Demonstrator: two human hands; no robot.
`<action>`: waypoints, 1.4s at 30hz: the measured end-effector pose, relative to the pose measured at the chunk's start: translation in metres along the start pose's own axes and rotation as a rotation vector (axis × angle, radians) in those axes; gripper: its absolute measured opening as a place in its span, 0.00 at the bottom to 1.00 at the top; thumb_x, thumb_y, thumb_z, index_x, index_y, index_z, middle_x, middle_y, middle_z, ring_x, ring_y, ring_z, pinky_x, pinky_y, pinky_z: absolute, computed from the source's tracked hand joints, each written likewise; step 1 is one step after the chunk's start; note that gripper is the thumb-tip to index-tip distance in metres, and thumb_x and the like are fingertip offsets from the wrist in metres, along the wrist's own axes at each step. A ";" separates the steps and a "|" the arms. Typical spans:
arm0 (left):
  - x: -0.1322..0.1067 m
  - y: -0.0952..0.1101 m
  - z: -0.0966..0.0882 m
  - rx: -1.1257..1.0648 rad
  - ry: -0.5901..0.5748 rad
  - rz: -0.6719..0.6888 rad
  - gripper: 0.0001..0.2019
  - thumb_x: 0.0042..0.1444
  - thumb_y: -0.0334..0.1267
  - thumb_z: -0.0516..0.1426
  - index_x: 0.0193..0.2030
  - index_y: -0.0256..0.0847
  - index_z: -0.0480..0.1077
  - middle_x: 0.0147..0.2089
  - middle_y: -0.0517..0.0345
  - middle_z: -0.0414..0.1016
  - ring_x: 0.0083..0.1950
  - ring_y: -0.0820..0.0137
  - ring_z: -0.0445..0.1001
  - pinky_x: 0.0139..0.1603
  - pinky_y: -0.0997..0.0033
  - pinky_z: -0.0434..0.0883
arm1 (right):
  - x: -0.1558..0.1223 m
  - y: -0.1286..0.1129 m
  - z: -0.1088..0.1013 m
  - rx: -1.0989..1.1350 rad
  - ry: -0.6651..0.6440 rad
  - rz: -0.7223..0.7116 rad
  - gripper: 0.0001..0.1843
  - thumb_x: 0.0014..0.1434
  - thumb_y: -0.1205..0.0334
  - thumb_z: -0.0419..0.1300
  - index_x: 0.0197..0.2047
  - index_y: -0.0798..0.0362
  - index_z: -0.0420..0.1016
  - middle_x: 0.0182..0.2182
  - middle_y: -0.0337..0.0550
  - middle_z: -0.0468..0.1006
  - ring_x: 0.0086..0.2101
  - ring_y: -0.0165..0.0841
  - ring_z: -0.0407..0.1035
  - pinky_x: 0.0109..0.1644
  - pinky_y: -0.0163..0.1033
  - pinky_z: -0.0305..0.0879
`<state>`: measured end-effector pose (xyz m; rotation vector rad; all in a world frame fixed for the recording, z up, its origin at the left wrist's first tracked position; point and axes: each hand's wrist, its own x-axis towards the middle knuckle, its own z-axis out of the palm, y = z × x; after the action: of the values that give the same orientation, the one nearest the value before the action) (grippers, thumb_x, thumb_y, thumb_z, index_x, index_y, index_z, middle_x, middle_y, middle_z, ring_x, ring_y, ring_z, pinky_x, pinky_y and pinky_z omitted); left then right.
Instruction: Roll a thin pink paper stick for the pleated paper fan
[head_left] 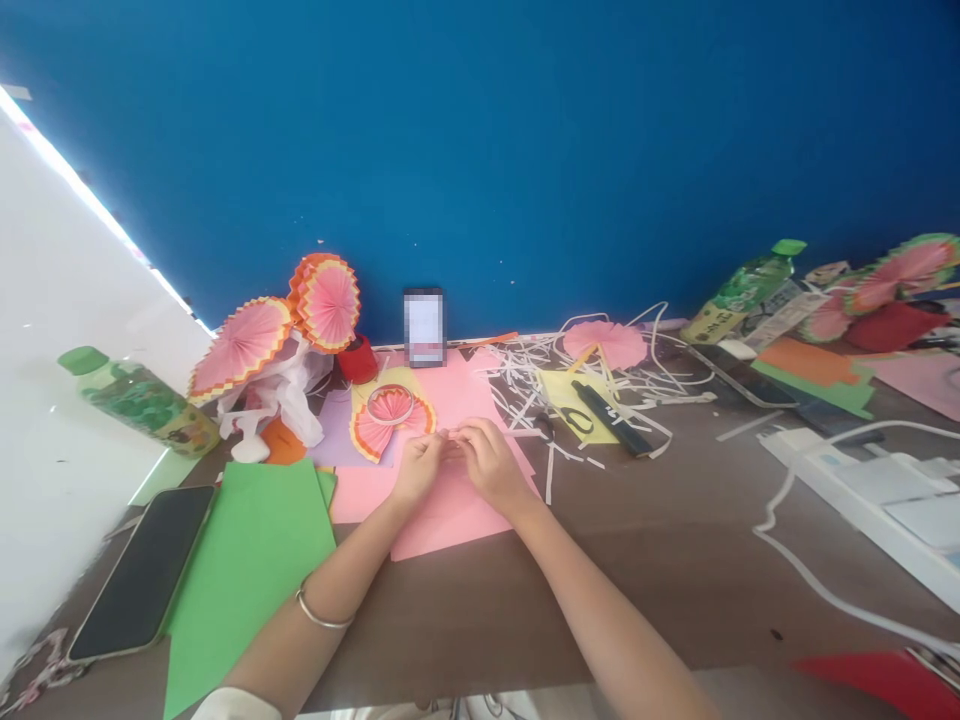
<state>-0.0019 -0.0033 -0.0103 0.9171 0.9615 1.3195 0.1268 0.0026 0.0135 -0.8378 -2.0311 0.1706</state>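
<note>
My left hand [418, 465] and my right hand [491, 465] meet fingertip to fingertip above pink paper sheets [427, 535]. Both are closed in a pinch. Whatever lies between the fingers is small, perhaps pinkish, and I cannot make it out. Just beyond my left hand lies a pleated paper fan [369, 432] in pink, orange and yellow, with a ring-shaped roll of tape [391, 404] on it. A pale strip [523, 433] lies close to the right hand's knuckles.
Green sheets [247, 560] and a phone [142, 570] lie at left. Finished pleated fans [326, 300] stand behind, near a drink bottle [142, 400]. To the right are white paper scraps [517, 375], a black-handled cutter [611, 420] and a power strip [862, 500] with a white cable.
</note>
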 end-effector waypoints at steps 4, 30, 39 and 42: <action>-0.002 0.003 0.001 0.056 -0.009 0.009 0.19 0.48 0.51 0.56 0.29 0.33 0.74 0.30 0.52 0.77 0.36 0.61 0.76 0.38 0.62 0.73 | 0.001 -0.003 -0.001 0.033 0.024 0.041 0.06 0.61 0.69 0.47 0.37 0.53 0.63 0.37 0.49 0.68 0.40 0.36 0.64 0.44 0.44 0.65; -0.006 0.008 0.000 0.165 -0.070 0.195 0.14 0.51 0.45 0.58 0.37 0.35 0.73 0.38 0.51 0.77 0.38 0.64 0.75 0.43 0.63 0.73 | 0.008 -0.012 -0.008 -0.032 0.087 0.284 0.07 0.58 0.65 0.54 0.32 0.50 0.72 0.32 0.38 0.77 0.34 0.32 0.69 0.45 0.43 0.49; -0.003 0.009 -0.005 0.408 -0.099 0.205 0.18 0.56 0.47 0.51 0.38 0.33 0.73 0.35 0.49 0.77 0.35 0.67 0.75 0.41 0.67 0.73 | 0.006 -0.004 -0.008 -0.012 0.013 0.333 0.10 0.58 0.58 0.55 0.27 0.51 0.71 0.28 0.37 0.77 0.31 0.32 0.69 0.46 0.44 0.48; -0.002 0.011 -0.010 0.457 -0.130 0.201 0.18 0.56 0.47 0.51 0.38 0.33 0.73 0.35 0.49 0.77 0.35 0.67 0.75 0.40 0.67 0.72 | 0.006 -0.004 -0.008 -0.031 -0.001 0.302 0.12 0.59 0.58 0.54 0.26 0.51 0.71 0.28 0.38 0.77 0.31 0.32 0.69 0.45 0.44 0.47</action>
<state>-0.0146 -0.0046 -0.0034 1.4631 1.1120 1.2066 0.1292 0.0010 0.0241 -1.1614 -1.9028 0.3087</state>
